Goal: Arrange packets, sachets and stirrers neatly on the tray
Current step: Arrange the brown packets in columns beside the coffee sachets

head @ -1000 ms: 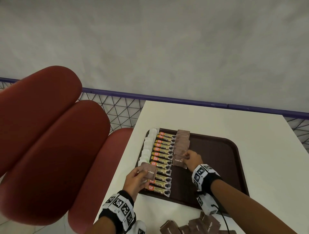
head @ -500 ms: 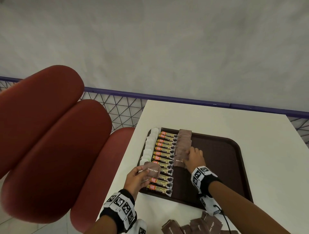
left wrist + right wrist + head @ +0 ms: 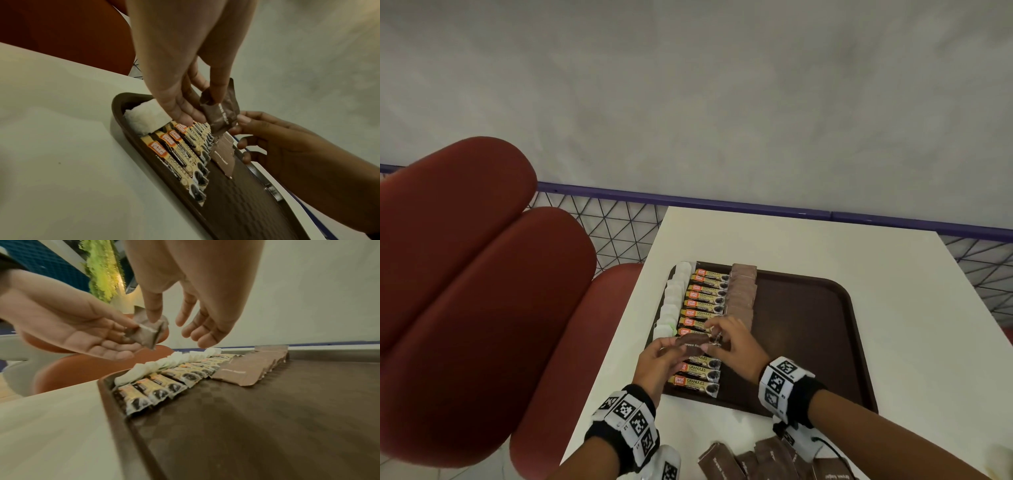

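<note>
Two hands meet over the tray [image 3: 808, 301]: left hand [image 3: 657, 359] pinches a brown sachet [image 3: 693, 343], right hand [image 3: 736, 342] with loose, parted fingers touches it, probably to extend the brown row [image 3: 741, 294].

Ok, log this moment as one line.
left hand holds brown sachet | right hand reaching for it | over tray

Dark brown checker-textured tray [image 3: 808, 325], brown sachets [image 3: 741, 294], white packets [image 3: 671, 301], black-and-white checkered wristbands [image 3: 782, 380].
</note>
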A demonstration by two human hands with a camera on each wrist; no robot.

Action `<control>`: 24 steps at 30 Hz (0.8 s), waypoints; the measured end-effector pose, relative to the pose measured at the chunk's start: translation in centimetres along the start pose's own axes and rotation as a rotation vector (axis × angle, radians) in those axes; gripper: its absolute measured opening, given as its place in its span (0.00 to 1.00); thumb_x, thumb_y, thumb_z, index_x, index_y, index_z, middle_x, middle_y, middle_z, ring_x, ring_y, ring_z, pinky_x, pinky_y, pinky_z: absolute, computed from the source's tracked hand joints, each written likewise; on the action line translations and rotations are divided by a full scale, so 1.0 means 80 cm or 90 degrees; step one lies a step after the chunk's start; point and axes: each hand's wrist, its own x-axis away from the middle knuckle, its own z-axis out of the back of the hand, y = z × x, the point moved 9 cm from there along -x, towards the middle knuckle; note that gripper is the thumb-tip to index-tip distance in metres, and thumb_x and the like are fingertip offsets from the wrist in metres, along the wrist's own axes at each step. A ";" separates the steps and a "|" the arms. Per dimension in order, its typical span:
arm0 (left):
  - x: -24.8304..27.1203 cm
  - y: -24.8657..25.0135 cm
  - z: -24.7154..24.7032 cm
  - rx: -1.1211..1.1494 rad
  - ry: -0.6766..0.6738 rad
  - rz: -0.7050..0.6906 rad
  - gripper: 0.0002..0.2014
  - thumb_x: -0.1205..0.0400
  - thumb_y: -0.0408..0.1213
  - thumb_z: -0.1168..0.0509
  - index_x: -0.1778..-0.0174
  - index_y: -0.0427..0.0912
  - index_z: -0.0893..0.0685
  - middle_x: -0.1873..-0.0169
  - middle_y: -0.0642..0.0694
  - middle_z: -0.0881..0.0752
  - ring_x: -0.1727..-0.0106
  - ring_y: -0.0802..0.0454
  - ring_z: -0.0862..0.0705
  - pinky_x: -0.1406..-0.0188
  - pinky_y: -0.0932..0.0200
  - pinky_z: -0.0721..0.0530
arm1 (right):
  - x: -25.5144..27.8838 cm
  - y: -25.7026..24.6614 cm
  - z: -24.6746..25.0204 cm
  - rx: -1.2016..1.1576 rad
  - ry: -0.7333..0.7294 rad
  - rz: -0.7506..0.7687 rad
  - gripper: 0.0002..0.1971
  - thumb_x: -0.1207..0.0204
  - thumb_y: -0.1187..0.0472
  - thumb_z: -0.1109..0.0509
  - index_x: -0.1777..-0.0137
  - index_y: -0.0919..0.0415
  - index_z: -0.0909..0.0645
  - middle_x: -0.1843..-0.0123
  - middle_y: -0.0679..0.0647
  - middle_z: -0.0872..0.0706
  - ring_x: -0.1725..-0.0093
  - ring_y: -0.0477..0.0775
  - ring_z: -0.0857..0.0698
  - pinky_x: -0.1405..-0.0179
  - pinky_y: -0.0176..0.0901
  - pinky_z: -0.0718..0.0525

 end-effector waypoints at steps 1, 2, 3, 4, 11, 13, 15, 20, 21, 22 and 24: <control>0.000 0.000 -0.002 0.000 -0.006 -0.003 0.04 0.21 0.26 0.34 0.55 0.38 0.19 0.49 0.35 0.14 0.45 0.44 0.15 0.50 0.58 0.18 | 0.002 -0.004 -0.004 0.008 -0.004 0.009 0.15 0.24 0.54 0.31 0.38 0.52 0.24 0.47 0.46 0.25 0.44 0.44 0.28 0.44 0.36 0.27; 0.001 0.000 -0.005 0.000 -0.011 -0.003 0.04 0.21 0.26 0.34 0.55 0.38 0.19 0.50 0.35 0.14 0.45 0.43 0.16 0.51 0.58 0.18 | 0.003 -0.007 -0.006 0.015 -0.003 0.013 0.13 0.24 0.55 0.32 0.40 0.53 0.23 0.48 0.45 0.25 0.45 0.44 0.28 0.44 0.36 0.27; 0.002 0.000 -0.006 0.002 -0.015 -0.003 0.04 0.22 0.25 0.34 0.56 0.38 0.19 0.50 0.36 0.14 0.45 0.43 0.16 0.52 0.58 0.18 | 0.004 -0.010 -0.006 0.018 0.001 0.019 0.11 0.23 0.56 0.32 0.43 0.56 0.22 0.51 0.44 0.25 0.47 0.45 0.28 0.47 0.34 0.27; 0.002 -0.001 -0.008 0.003 -0.017 -0.002 0.04 0.22 0.25 0.34 0.56 0.38 0.19 0.51 0.36 0.15 0.44 0.43 0.16 0.52 0.58 0.18 | 0.005 -0.012 -0.006 0.019 0.007 0.023 0.09 0.23 0.57 0.32 0.46 0.58 0.21 0.54 0.42 0.26 0.49 0.45 0.28 0.50 0.32 0.29; 0.003 -0.001 0.003 0.035 0.002 0.000 0.12 0.24 0.23 0.31 0.48 0.41 0.18 0.46 0.40 0.13 0.41 0.45 0.17 0.43 0.56 0.19 | 0.005 0.035 0.053 0.020 0.165 -0.123 0.04 0.26 0.61 0.29 0.53 0.61 0.17 0.54 0.52 0.18 0.52 0.48 0.22 0.54 0.33 0.25; 0.003 -0.002 0.012 0.054 0.010 0.003 0.13 0.25 0.24 0.31 0.47 0.40 0.18 0.45 0.38 0.13 0.41 0.44 0.16 0.47 0.56 0.18 | 0.006 0.064 0.072 0.034 0.191 -0.198 0.06 0.26 0.61 0.29 0.54 0.64 0.18 0.55 0.57 0.15 0.51 0.58 0.18 0.53 0.44 0.21; 0.004 -0.001 0.018 0.065 0.013 0.005 0.12 0.24 0.25 0.31 0.46 0.39 0.18 0.46 0.37 0.13 0.44 0.44 0.15 0.54 0.58 0.18 | 0.008 0.082 0.081 0.033 0.183 -0.254 0.07 0.25 0.62 0.30 0.53 0.66 0.19 0.57 0.58 0.15 0.54 0.58 0.18 0.56 0.41 0.24; 0.006 -0.005 0.024 0.063 0.008 0.013 0.14 0.24 0.26 0.31 0.42 0.37 0.19 0.50 0.38 0.12 0.50 0.47 0.13 0.50 0.56 0.17 | 0.003 0.094 0.057 0.069 0.037 -0.303 0.07 0.24 0.61 0.30 0.57 0.60 0.27 0.62 0.50 0.23 0.56 0.52 0.23 0.56 0.38 0.30; 0.006 -0.006 0.025 0.058 0.008 0.016 0.14 0.24 0.26 0.31 0.42 0.37 0.19 0.50 0.38 0.12 0.49 0.46 0.13 0.48 0.55 0.17 | 0.001 0.095 0.051 0.082 0.014 -0.309 0.08 0.24 0.61 0.30 0.59 0.59 0.28 0.63 0.49 0.24 0.56 0.52 0.23 0.57 0.38 0.29; 0.006 -0.006 0.027 0.054 0.010 0.017 0.14 0.24 0.27 0.31 0.42 0.37 0.19 0.51 0.38 0.12 0.49 0.46 0.13 0.48 0.55 0.17 | -0.001 0.097 0.046 0.096 0.000 -0.314 0.08 0.24 0.61 0.30 0.60 0.58 0.28 0.62 0.50 0.24 0.56 0.53 0.23 0.57 0.39 0.29; 0.007 -0.006 0.028 0.049 0.011 0.019 0.14 0.24 0.27 0.30 0.43 0.38 0.19 0.49 0.37 0.12 0.49 0.45 0.13 0.51 0.55 0.17 | -0.005 0.099 0.042 0.127 -0.012 -0.328 0.05 0.25 0.60 0.31 0.56 0.58 0.25 0.54 0.54 0.19 0.52 0.55 0.20 0.55 0.41 0.25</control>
